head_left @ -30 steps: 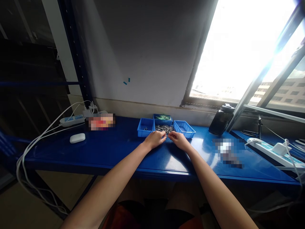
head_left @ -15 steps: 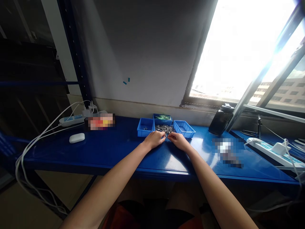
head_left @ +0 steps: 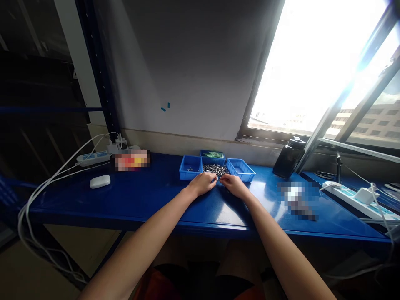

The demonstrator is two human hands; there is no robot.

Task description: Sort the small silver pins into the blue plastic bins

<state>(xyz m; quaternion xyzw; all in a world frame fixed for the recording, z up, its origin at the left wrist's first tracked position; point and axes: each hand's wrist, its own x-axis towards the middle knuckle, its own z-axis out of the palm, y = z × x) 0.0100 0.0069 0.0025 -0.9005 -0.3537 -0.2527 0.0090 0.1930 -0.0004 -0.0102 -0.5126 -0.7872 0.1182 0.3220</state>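
Observation:
My left hand (head_left: pixel 203 183) and my right hand (head_left: pixel 233 183) are close together at the front of a heap of small, slender metal pieces (head_left: pixel 215 169). The fingers of both are closed in a pinch. A thin, pale metal piece (head_left: pixel 218 180) spans the small gap between the fingertips, one end at each hand; it is too small for me to tell its exact kind. Left of the heap stands a blue bin (head_left: pixel 190 175) with a few similar pieces inside. On the right is another blue bin (head_left: pixel 245 175).
Behind the heap, a blue bin (head_left: pixel 203 154) holds green packaging (head_left: pixel 214 154). A black bottle (head_left: pixel 289 158) and a power strip (head_left: pixel 359 195) stand on the right of the blue table (head_left: pixel 140 200). To the left lie a white case (head_left: pixel 100 181), another power strip (head_left: pixel 93 158) and cables (head_left: pixel 46 185).
Both hands keep their pinch at nearly the same spot, with the thin metal piece between them. The whole view has shifted very slightly.

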